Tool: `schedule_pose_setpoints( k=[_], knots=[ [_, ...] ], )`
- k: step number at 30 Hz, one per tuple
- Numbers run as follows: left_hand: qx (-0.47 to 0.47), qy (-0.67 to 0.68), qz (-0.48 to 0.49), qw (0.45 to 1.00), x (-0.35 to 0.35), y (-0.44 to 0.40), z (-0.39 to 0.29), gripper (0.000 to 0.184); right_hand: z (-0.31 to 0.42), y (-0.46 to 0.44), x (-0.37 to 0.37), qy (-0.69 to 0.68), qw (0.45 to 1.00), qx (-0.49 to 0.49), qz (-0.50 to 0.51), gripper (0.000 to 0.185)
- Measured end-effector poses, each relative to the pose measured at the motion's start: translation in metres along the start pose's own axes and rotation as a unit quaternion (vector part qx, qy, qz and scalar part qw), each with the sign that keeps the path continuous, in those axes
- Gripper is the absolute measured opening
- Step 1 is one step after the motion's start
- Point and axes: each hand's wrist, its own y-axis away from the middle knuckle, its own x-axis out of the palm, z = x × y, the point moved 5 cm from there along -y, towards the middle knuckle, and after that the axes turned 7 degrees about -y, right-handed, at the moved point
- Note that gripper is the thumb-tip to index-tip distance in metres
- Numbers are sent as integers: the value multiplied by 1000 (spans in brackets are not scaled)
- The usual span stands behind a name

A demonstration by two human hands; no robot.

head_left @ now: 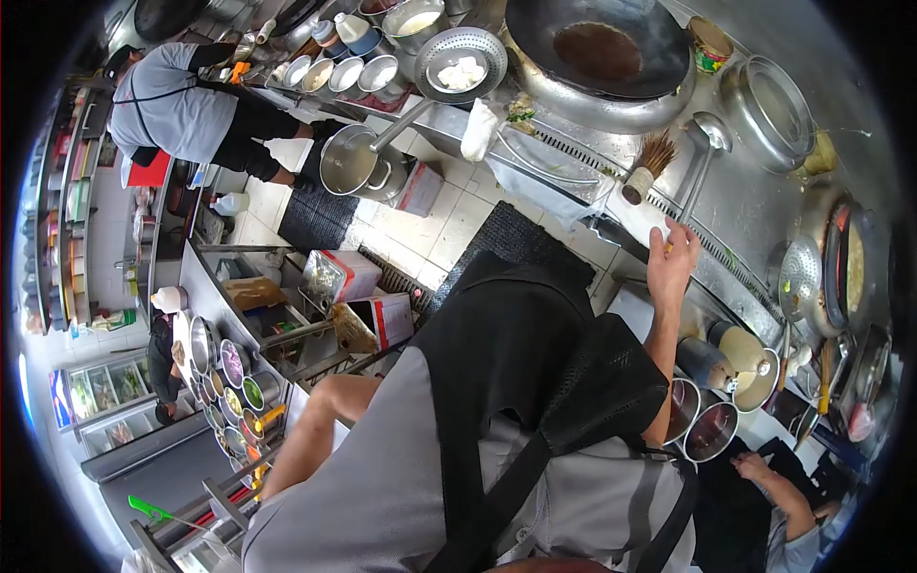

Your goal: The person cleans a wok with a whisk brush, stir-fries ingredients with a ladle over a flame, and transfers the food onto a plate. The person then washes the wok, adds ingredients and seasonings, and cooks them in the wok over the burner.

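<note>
My right hand (674, 260) is at the stove's front edge, its fingers closed around the handle end of a metal ladle (712, 132). The ladle's bowl rests on the steel stovetop, pointing away from me. Beside the hand lie a white cloth (630, 218) and a bamboo wok brush (650, 167). Beyond them, a large black wok (600, 48) holds a little brown liquid. My left arm (330, 406) bends back toward the side counter; its hand is hidden behind my sleeve.
A pot (358, 164) with a long-handled tool stands on the floor. Several ingredient tubs (232, 363) line the left counter. A strainer (800, 277) is at the right. One co-worker (186, 105) stands at the far left, another (793, 506) at lower right. Cartons (382, 320) sit on a low shelf.
</note>
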Motion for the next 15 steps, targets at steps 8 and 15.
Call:
schedule_pose_setpoints(
  k=[8, 15],
  knots=[
    [-11, 59, -21, 998, -18, 2, -93, 57, -39, -6, 15, -21, 998, -16, 61, 38],
    [47, 48, -64, 996, -20, -38, -94, 43, -39, -40, -7, -19, 999, -18, 27, 39]
  ],
)
